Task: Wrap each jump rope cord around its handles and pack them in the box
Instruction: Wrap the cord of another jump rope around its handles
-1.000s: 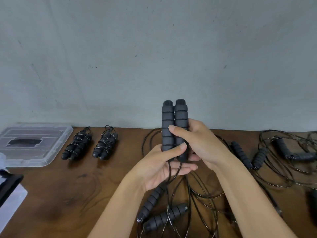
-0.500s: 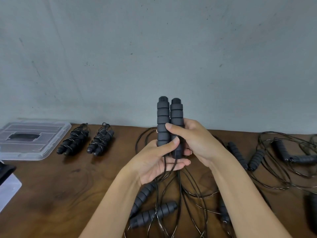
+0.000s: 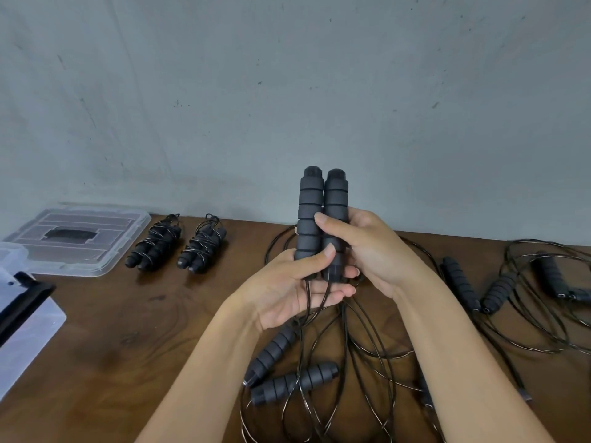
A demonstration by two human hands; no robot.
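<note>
Two dark foam jump rope handles (image 3: 322,203) stand upright side by side above the table's middle. My right hand (image 3: 374,251) grips them from the right, thumb across the front. My left hand (image 3: 287,289) holds their lower ends, thumb pressed on the front, and the thin black cord (image 3: 319,302) hangs down across its palm to the table. Two wrapped rope bundles, one (image 3: 155,247) beside the other (image 3: 202,247), lie at the back left. The clear plastic box (image 3: 22,334) shows at the left edge.
A clear lid (image 3: 105,260) lies at the back left by the wall. Loose handles (image 3: 294,382) and tangled cord lie under my forearms. More unwrapped ropes (image 3: 499,292) sprawl on the right of the wooden table (image 3: 128,346). A grey wall rises close behind.
The held handles stay upright in both hands with only a slight shift. My left thumb has slid a little higher on the handles. The view has drifted slightly.
</note>
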